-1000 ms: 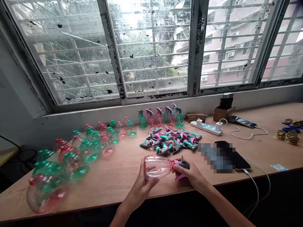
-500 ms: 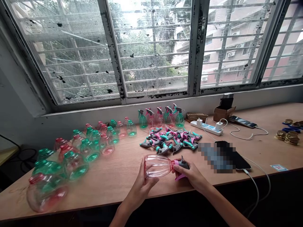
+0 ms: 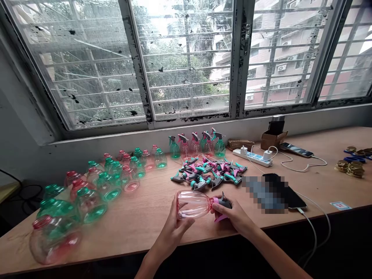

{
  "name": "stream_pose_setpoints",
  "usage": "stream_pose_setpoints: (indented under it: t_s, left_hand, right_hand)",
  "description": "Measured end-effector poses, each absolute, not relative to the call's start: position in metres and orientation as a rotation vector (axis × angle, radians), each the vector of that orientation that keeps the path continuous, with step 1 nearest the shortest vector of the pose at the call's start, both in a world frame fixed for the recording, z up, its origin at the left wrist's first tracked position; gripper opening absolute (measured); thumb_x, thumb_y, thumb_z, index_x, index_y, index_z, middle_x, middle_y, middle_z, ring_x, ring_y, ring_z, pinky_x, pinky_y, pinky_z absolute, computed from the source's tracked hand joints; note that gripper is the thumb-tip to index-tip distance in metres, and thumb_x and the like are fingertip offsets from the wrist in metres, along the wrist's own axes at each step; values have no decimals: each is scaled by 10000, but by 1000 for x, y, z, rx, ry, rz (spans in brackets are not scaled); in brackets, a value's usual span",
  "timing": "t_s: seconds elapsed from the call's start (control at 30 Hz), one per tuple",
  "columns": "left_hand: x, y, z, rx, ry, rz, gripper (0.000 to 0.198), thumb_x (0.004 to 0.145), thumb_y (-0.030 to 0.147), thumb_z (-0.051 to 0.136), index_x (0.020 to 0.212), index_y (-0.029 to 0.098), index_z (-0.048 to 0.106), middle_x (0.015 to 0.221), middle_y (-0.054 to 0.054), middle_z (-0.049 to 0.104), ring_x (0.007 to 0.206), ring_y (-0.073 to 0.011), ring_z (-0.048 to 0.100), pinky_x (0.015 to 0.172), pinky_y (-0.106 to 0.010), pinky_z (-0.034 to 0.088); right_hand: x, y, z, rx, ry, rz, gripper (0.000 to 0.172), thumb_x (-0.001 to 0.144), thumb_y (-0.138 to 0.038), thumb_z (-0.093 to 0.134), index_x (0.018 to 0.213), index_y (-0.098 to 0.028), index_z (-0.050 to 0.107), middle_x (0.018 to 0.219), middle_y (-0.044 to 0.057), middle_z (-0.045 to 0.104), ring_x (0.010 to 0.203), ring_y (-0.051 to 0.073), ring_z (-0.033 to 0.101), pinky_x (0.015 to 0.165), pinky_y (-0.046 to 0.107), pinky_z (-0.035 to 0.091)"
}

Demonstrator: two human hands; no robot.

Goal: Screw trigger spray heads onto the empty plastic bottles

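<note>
A clear pink bottle (image 3: 193,204) lies sideways in the air above the table's front edge. My left hand (image 3: 176,224) is closed around its base end. At the neck, my right hand (image 3: 232,215) grips a grey and pink spray head (image 3: 223,202), which meets the bottle's mouth; whether it is fully threaded I cannot tell. Behind my hands lies a pile of loose spray heads (image 3: 209,170) in pink, green and grey. Several bottles with spray heads on, such as a green spray bottle (image 3: 220,148), stand upright below the window.
Open-topped green and pink bottles (image 3: 92,205) stand in rows on the left of the wooden table (image 3: 139,221). To the right are a power strip (image 3: 252,157), a black phone (image 3: 285,192) on a cable, another phone (image 3: 296,149), a small cardboard box (image 3: 273,139) and gold-coloured objects (image 3: 350,168).
Both hands keep hold of the bottle and spray head in nearly the same place. The camera view has shifted slightly.
</note>
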State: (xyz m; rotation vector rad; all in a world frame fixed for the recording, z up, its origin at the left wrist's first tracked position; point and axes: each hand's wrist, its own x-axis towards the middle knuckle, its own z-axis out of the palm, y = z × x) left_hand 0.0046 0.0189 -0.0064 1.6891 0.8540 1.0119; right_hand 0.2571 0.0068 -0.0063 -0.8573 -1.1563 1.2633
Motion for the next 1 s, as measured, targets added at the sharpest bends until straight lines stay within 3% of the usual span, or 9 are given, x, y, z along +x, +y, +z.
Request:
stream_pose_setpoints:
  t_s: [0.13, 0.3, 0.43, 0.53, 0.67, 0.87, 1.0]
  left_hand:
    - [6, 19, -4, 1660, 853, 1005, 990, 924, 467, 698, 1632, 293, 28, 1531, -157, 466, 1461, -349, 411, 1194, -509, 348]
    - [7, 19, -4, 1649, 828, 1003, 1103, 884, 480, 739, 1627, 327, -61, 1625, -129, 374, 1391, -354, 503, 1195, -526, 360]
    - [7, 20, -4, 1601, 802, 991, 1077, 884, 497, 734, 1638, 261, 2, 1527, -169, 503, 1409, -362, 481, 1203, -527, 334]
    - [7, 21, -6, 1618, 823, 968, 1012, 896, 483, 722, 1637, 252, 73, 1530, -187, 491, 1440, -364, 438, 1187, -512, 351]
    - [7, 22, -9, 1704, 818, 1023, 977, 952, 453, 655, 1631, 305, -31, 1635, -166, 336, 1456, -336, 421, 1212, -500, 300]
    - [7, 19, -8, 1720, 837, 984, 1191, 856, 450, 784, 1620, 297, -117, 1610, -167, 366, 1495, -352, 354, 1234, -528, 261]
    - [8, 17, -4, 1635, 829, 991, 1022, 918, 463, 709, 1632, 267, 3, 1593, -181, 389, 1494, -348, 361, 1234, -521, 269]
  right_hand:
    - [257, 7, -6, -863, -1143, 1235, 384, 760, -513, 850, 828, -165, 703, 721, 34, 731, 588, 170, 616, 556, 283, 508]
    - [257, 6, -6, -868, -1136, 1252, 369, 770, -492, 849, 867, -165, 708, 726, 33, 739, 597, 170, 623, 579, 284, 500]
    - [258, 7, -6, -852, -1131, 1268, 384, 763, -494, 854, 907, -170, 707, 723, 24, 733, 590, 172, 622, 573, 285, 499]
    - [258, 8, -7, -838, -1123, 1277, 392, 760, -494, 858, 923, -172, 705, 723, 24, 735, 587, 171, 617, 559, 282, 506]
    - [258, 8, -6, -816, -1093, 1301, 375, 762, -481, 861, 900, -171, 700, 688, 16, 718, 577, 166, 606, 548, 282, 522]
    - [258, 7, -6, -827, -1111, 1290, 408, 745, -481, 871, 953, -174, 701, 732, 21, 731, 577, 168, 617, 553, 292, 532]
    - [258, 9, -7, -851, -1114, 1278, 416, 726, -475, 886, 954, -174, 710, 716, 10, 722, 581, 171, 626, 562, 291, 532]
